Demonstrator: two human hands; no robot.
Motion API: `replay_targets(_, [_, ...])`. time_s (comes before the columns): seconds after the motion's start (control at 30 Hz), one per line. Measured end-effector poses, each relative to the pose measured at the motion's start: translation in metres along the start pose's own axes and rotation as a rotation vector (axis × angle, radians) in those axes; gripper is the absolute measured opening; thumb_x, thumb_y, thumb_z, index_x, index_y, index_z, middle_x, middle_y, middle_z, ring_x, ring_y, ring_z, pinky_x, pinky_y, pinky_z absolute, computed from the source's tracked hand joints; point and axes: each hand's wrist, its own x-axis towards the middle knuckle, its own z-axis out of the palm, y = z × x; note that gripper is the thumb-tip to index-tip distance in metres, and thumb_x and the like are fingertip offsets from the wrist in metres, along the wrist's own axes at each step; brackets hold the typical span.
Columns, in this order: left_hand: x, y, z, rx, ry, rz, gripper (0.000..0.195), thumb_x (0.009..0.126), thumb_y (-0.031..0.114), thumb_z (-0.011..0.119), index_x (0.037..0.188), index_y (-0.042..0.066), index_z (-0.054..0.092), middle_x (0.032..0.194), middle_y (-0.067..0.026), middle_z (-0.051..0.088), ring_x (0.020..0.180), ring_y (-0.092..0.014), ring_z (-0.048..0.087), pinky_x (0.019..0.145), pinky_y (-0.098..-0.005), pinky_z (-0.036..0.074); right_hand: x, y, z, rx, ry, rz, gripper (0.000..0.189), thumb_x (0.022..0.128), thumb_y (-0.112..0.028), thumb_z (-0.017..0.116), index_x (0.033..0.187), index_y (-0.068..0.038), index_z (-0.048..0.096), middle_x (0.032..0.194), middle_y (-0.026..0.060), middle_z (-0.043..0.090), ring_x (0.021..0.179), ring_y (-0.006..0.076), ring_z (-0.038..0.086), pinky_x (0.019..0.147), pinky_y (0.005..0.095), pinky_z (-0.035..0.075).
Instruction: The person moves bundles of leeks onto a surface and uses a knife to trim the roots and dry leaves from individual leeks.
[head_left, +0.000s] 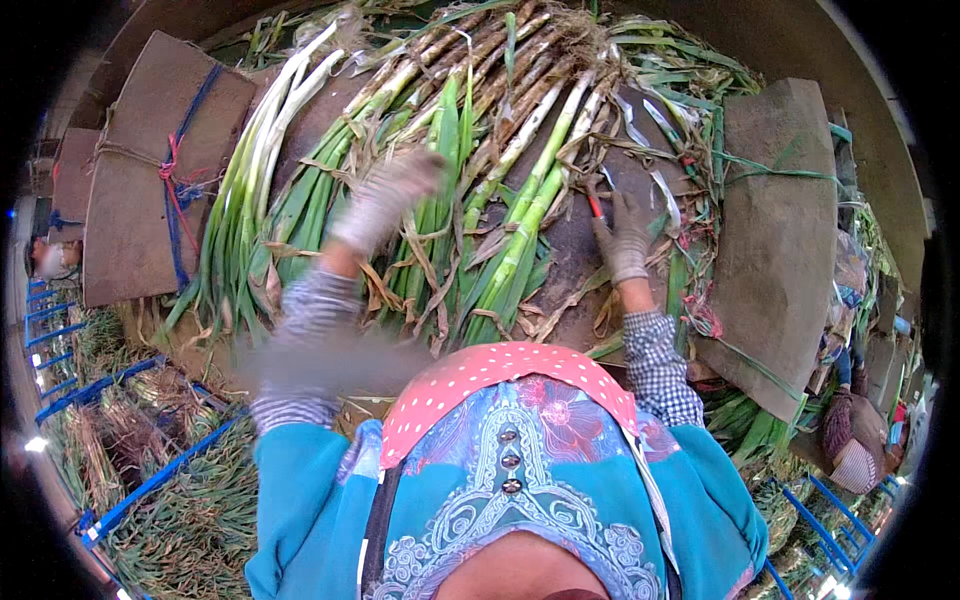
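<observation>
My left hand (396, 196), in a pale knit glove, is blurred over the green leaves of the unpeeled long green onions (525, 82); whether it grips any cannot be told. These onions lie with brown, soil-stained stalks and roots at the far side and leaves towards me. In my gloved right hand (625, 238) is a small knife with a red handle (595, 205), just right of the nearest stalks (534, 202). Several cleaned onions with white shanks (289, 112) lie side by side on the left of the dark work surface (574, 247).
Upright boards tied with cord flank the surface, a left board (142, 180) and a right board (776, 225). Peeled skins and leaf scraps (667, 199) litter the right side. Blue metal racks (161, 480) with onion bundles stand behind on the left. Another person (855, 435) is at far right.
</observation>
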Motion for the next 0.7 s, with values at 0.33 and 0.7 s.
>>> replay_targets(0.33, [0.01, -0.018, 0.122, 0.499, -0.103, -0.414, 0.046, 0.071, 0.031, 0.077, 0.101, 0.002, 0.057, 0.098, -0.0187, 0.064, 0.087, -0.035, 0.066, 0.077, -0.0416, 0.054, 0.044, -0.08, 0.017, -0.217, -0.328, 0.049, 0.083, 0.07, -0.038, 0.076, 0.139, -0.008, 0.039, 0.125, 0.0169, 0.052, 0.116, 0.0357, 0.053, 0.102, 0.0511, 0.035])
replay_targets(0.7, [0.041, -0.044, 0.124, 0.216, 0.144, -0.318, 0.059, 0.072, 0.029, 0.076, 0.12, 0.005, 0.053, 0.109, -0.0204, 0.063, 0.103, -0.036, 0.061, 0.091, -0.0409, 0.047, -0.025, -0.086, -0.019, 0.091, -0.575, -0.258, 0.083, 0.071, -0.028, 0.072, 0.142, -0.008, 0.034, 0.115, 0.0224, 0.057, 0.105, 0.0387, 0.058, 0.091, 0.0456, 0.045])
